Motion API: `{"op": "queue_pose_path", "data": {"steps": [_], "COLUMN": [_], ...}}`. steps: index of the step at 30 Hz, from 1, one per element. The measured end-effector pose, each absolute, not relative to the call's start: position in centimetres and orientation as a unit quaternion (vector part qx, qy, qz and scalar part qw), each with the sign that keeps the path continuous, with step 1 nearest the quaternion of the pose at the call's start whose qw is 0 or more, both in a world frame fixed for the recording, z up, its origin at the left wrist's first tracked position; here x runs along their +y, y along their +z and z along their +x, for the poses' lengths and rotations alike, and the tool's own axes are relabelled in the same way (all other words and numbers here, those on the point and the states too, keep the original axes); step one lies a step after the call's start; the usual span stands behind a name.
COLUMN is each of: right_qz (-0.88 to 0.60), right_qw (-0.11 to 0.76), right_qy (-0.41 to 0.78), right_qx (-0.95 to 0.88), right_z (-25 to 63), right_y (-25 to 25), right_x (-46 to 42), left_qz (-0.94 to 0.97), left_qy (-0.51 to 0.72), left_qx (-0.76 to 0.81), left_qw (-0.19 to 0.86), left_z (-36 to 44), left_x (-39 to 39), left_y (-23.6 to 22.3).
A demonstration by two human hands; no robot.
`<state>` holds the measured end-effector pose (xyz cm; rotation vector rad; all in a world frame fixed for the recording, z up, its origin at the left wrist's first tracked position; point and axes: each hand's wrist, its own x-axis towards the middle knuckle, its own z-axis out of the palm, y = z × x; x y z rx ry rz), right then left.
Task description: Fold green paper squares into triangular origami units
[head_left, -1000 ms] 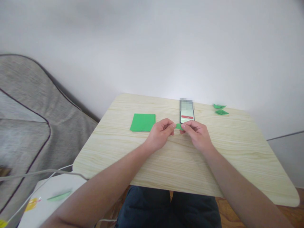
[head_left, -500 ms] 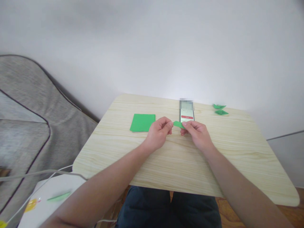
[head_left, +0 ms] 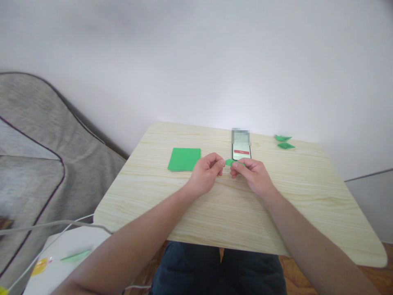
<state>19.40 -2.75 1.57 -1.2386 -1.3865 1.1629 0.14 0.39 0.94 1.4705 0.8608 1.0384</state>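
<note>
counts, clock face centred on the held piece: one small folded green paper piece, held over the desk between the hands. left hand: narrow, pinching its 9 o'clock end. right hand: narrow, thumb and fingers pinching its 3 o'clock part. one stack of square green paper sheets at 9 o'clock, near left hand. one black-edged phone, screen lit, just beyond at 1 o'clock. two green folded-paper boats near 2 o'clock, side by side. surface: pale wood-grain, rounded corners. room: plain white wall at 12; grey fabric sofa toward 9.
</note>
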Motion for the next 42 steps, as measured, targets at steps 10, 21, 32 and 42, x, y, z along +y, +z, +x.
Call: {"op": "queue_pose_path", "data": {"steps": [10,21,32,42], "right_qz": [-0.508,-0.507,-0.485,-0.592], "right_qw": [0.449,0.470,0.420,0.443], "right_qy": [0.459,0.502,0.635,0.219], "right_qx": [-0.574,-0.520,-0.431,-0.637], "right_z": [19.4,19.3,19.1,18.9], "right_y": [2.2,1.7,1.9,1.8], "right_x": [-3.1,-2.8,-2.9,-3.5], "left_qz": [0.614,0.601,0.654,0.702], "left_qy": [0.441,0.458,0.460,0.375], "left_qx": [0.371,0.389,0.402,0.470], "left_qw": [0.539,0.528,0.445,0.382], "left_z": [0.1,0.1,0.0,0.1], "left_x": [0.2,0.2,-0.3,-0.2], "left_y": [1.4,1.6,1.5,0.6]}}
